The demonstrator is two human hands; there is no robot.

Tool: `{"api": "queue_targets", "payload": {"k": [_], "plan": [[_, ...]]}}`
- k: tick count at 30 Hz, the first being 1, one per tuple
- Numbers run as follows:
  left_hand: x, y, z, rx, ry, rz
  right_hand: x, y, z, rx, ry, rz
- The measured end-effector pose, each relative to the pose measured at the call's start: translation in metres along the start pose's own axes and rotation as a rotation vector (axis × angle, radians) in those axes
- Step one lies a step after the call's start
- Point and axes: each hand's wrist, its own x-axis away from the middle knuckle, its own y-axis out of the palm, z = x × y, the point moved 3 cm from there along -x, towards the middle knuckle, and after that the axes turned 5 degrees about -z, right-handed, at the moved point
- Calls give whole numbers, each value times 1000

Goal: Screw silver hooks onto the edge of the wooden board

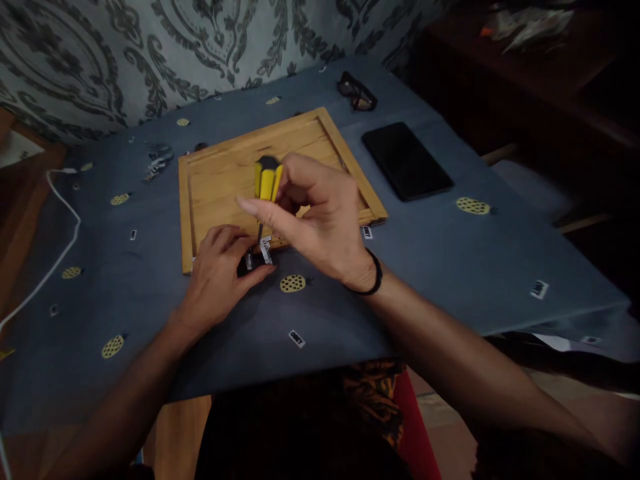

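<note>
A yellow and black screwdriver (269, 180) stands nearly upright, its handle between the thumb and fingers of my right hand (320, 217). Its shaft points down at a small metal hinge (266, 251) on the near edge of a framed wooden panel (250, 160). My left hand (220, 270) grips the hinge area from the left, thumb in front and fingers over the frame's edge. The screwdriver's tip and the exact contact at the hinge are too small to tell.
On the blue patterned cloth (425, 267), a black phone (407, 160) and dark glasses (357, 91) lie right of the panel. Small metal pieces (159, 162) in a bag lie left of it. A white cable (65, 247) runs along the left side.
</note>
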Motion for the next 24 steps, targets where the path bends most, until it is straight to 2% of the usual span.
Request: {"api": "queue_targets", "payload": {"k": [2,4,12,24], "plan": [[0,0,0,-2,2,3,0,-5,-4,2,13,92],[0,0,0,1,9,3,0,-8,-7,3,36,124],[1,0,0,10,29,22,-1,-4,2,38,-62,8],[1,0,0,15,20,9,0,-2,3,99,8,-72]]}}
